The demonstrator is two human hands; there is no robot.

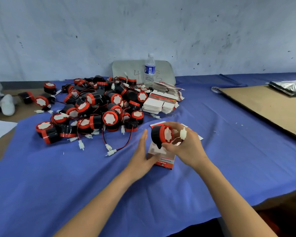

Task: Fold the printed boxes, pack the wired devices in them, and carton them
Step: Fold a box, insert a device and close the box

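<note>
My right hand (186, 144) grips a black and red round device (161, 135) with a white face, its white plug sticking up by my fingers. The device hovers just above a folded red and white printed box (166, 162) standing on the blue cloth. My left hand (142, 154) has straight fingers and presses against the box's left side. A large heap of the same wired devices (96, 106) lies at the left. A stack of flat printed boxes (161, 101) sits behind, to the right of the heap.
A water bottle (149, 69) stands at the back against a grey panel (166, 69). A brown cardboard sheet (266, 106) lies at the right, with a dark plastic bag (289, 87) on its far end. Blue cloth (58, 177) covers the table.
</note>
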